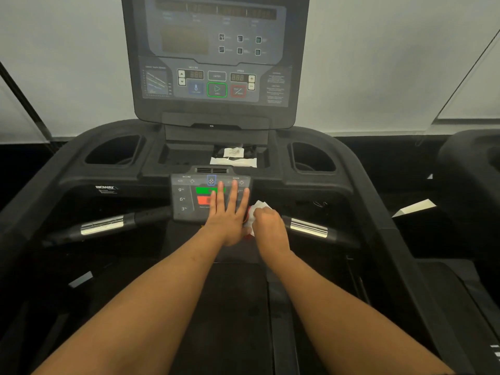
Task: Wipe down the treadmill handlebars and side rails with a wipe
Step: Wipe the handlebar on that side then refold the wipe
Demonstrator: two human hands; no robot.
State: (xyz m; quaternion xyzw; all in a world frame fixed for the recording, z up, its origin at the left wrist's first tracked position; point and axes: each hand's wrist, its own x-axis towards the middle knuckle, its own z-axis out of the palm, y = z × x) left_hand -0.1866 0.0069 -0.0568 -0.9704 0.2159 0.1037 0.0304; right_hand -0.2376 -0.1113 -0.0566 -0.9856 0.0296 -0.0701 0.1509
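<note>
White wipe (257,208) is bunched in the right hand (269,228), fingers curled tight round it, at the inner end of the right handlebar (308,228). Just beside that grip, the left hand (227,215) lies flat, fingers straight, on the button panel (184,198). Best to press and slide slowly outward along the bar.

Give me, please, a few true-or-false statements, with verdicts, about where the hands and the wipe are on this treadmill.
1. The right hand grips the wipe. True.
2. The left hand curls round the left handlebar. False: it lies flat on the control panel, fingers straight.
3. Some white packets lie in the tray behind the panel. True.
4. The wipe sits on the left handlebar. False: it is at the panel's right edge, near the right handlebar.
</note>
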